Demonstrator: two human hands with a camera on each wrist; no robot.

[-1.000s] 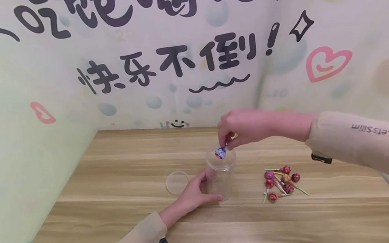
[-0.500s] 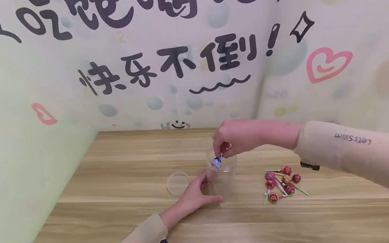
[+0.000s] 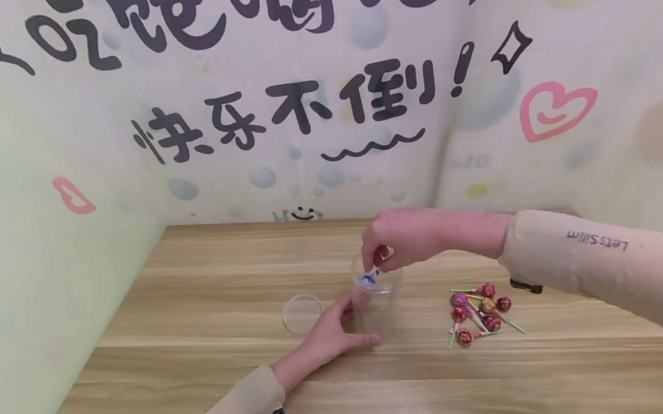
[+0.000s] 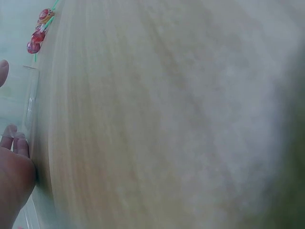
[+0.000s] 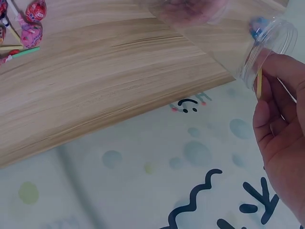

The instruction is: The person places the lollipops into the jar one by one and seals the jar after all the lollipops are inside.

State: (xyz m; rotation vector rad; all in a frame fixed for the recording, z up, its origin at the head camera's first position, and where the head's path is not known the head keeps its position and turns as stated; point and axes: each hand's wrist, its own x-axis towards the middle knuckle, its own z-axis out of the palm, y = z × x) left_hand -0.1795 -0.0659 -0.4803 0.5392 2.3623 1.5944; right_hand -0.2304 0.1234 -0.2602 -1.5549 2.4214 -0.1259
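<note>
A clear plastic jar [image 3: 385, 314] stands upright on the wooden table, its mouth uncovered. My left hand [image 3: 330, 337] grips its side low down, thumb in front and fingers reaching behind. Over the rim, my right hand [image 3: 406, 238] pinches a blue-wrapped lollipop [image 3: 368, 279] with the candy end down. In the right wrist view the lollipop head [image 5: 259, 27] shows through the jar wall, just inside the mouth, and part of its yellow stick sits at my fingertips. The left wrist view catches only part of the left hand [image 4: 15, 179] against the jar.
Several red, purple and orange lollipops [image 3: 491, 323] lie in a loose pile right of the jar. A round clear lid [image 3: 302, 314] lies flat to its left. Behind the table [image 3: 220, 262] hangs a printed backdrop [image 3: 296, 121] with large black lettering.
My right hand has moved down and slightly left, lowering the blue lollipop from above the rim to just inside the jar's mouth. The left hand and jar have stayed in place.
</note>
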